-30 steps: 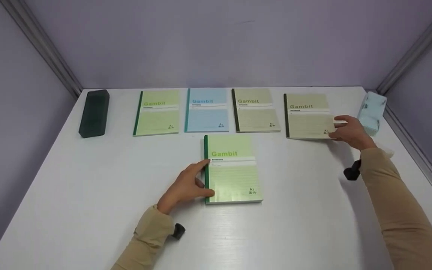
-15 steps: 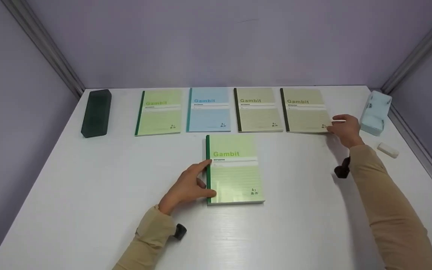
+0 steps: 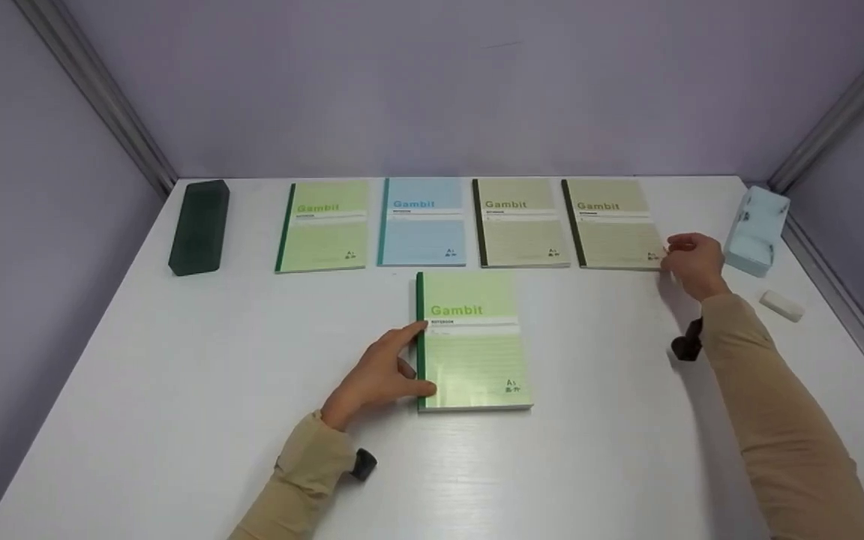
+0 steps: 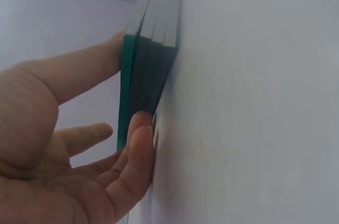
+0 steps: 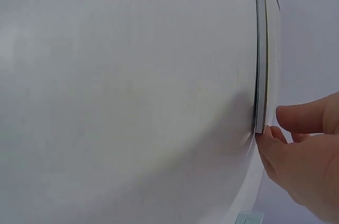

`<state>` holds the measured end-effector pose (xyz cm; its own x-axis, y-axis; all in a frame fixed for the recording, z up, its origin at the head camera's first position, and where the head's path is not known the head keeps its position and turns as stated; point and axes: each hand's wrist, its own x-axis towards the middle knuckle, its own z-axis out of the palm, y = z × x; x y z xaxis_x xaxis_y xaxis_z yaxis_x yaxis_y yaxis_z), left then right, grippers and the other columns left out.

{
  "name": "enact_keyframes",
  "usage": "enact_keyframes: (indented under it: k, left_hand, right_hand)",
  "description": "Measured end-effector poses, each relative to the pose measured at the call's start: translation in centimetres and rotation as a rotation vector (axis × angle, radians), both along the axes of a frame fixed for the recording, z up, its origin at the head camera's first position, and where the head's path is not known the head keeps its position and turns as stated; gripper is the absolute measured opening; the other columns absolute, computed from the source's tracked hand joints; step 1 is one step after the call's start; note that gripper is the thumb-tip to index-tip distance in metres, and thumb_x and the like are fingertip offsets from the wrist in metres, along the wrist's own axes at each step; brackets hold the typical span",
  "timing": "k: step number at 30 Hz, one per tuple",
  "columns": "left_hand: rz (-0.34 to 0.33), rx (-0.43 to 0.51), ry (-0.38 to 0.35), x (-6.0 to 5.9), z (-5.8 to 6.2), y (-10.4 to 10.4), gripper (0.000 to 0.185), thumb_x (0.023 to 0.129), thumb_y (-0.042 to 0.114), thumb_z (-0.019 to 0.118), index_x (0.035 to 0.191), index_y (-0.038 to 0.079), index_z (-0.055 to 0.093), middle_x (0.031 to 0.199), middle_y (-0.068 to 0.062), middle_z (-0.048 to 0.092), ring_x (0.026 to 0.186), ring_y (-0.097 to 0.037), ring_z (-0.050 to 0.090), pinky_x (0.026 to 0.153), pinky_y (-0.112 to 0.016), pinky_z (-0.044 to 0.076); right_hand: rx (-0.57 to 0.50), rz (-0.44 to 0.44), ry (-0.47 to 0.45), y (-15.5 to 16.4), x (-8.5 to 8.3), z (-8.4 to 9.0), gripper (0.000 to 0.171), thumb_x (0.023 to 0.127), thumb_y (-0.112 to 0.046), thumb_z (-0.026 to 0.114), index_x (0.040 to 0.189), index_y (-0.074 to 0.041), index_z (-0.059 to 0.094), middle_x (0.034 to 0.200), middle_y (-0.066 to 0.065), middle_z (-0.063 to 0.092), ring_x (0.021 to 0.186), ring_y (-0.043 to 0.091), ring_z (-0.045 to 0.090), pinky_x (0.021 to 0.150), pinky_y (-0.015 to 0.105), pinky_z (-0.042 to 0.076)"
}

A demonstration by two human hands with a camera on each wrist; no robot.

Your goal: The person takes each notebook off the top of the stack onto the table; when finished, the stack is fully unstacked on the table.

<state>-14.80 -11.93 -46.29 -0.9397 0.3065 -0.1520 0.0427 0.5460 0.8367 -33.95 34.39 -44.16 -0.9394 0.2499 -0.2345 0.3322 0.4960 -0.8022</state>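
Note:
A stack of several notebooks, a green one (image 3: 473,360) on top, lies at the middle front of the table. My left hand (image 3: 376,379) holds the stack at its spine side, thumb on the top cover. In the left wrist view the fingers curl against the spines of the stack (image 4: 151,70). At the back right lies an olive-tan notebook (image 3: 616,236), flat on the table. My right hand (image 3: 694,264) is at its lower right corner. The right wrist view has the fingertips at the corner of the notebook (image 5: 261,75) and the thumb raised off its cover.
Left of the olive-tan notebook, in a row, lie another tan notebook (image 3: 522,232), a blue one (image 3: 423,236) and a green one (image 3: 323,240). A dark green case (image 3: 199,227) stands at far left. A light blue box (image 3: 757,229) and a white eraser (image 3: 781,306) are at right.
The right hand moved the olive-tan notebook back and left, into line with the row, and has since loosened from its corner. The left hand stays on the stack.

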Motion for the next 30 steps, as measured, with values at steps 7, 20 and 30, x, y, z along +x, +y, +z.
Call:
enact_keyframes:
  k: [7, 20, 30]
  left_hand:
    - [0.005, 0.027, 0.003, 0.1, 0.0, 0.2, 0.093, 0.075, 0.018, 0.083, 0.151, 0.012, 0.030, 0.141, -0.016, 0.040, 0.082, -0.015, 0.058, 0.074, -0.032, 0.048]
    - [0.033, 0.009, -0.019, -0.2, 0.1, 0.4, 0.094, 0.074, 0.019, 0.084, 0.150, 0.010, 0.031, 0.139, -0.011, 0.043, 0.084, -0.017, 0.056, 0.075, -0.031, 0.048]
    - [0.035, -0.011, -0.016, -0.1, 0.1, 0.4, 0.093, 0.075, 0.019, 0.083, 0.150, 0.008, 0.030, 0.137, -0.012, 0.044, 0.081, -0.016, 0.055, 0.072, -0.030, 0.047]
  right_hand:
    - [-0.056, 0.012, 0.056, -0.1, 0.8, 0.9, 0.052, 0.092, -0.011, 0.059, 0.138, 0.004, 0.041, 0.123, 0.010, 0.045, 0.099, 0.014, 0.046, 0.086, 0.025, 0.043]
    - [-0.127, 0.299, 0.100, -7.7, 6.5, 3.0, 0.062, 0.096, -0.025, 0.059, 0.142, 0.006, 0.032, 0.136, 0.023, 0.041, 0.118, 0.028, 0.048, 0.099, 0.042, 0.042]
    - [-0.142, 0.595, -0.187, -15.4, 12.8, 0.2, 0.061, 0.092, -0.025, 0.065, 0.140, 0.004, 0.040, 0.125, 0.021, 0.051, 0.088, 0.024, 0.065, 0.077, 0.034, 0.054]
